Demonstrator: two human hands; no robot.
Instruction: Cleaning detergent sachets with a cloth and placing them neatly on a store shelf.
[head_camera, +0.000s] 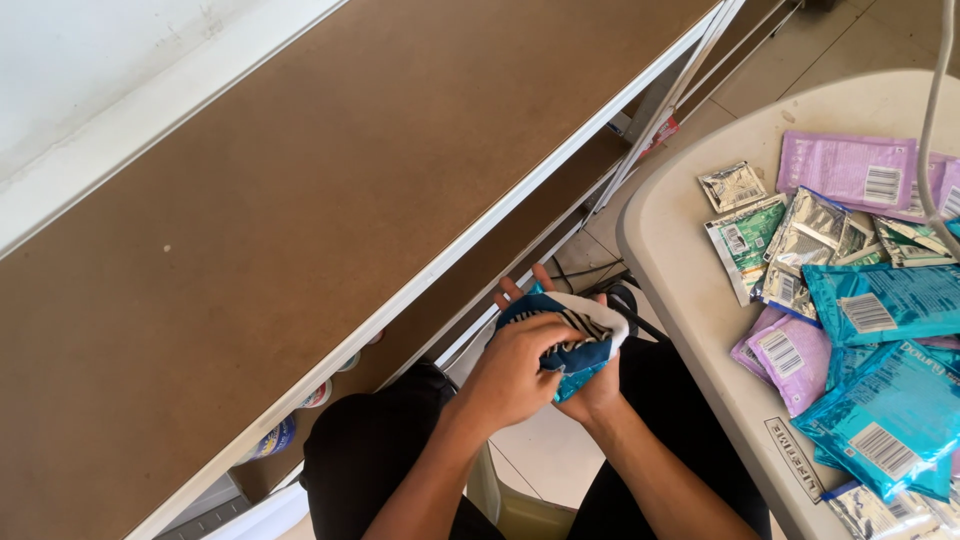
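Head view: two hands hold one pouch.

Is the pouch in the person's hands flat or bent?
Bent. The blue-and-white pouch curves between the left hand and right hand, unlike the flat teal packets on the table.

left hand + right hand grip blue pouch | table (strewn sachets)

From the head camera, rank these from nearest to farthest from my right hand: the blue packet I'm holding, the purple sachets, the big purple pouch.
1. Blue packet, held in the right hand.
2. Purple sachets, table's near edge.
3. Big purple pouch, far side.
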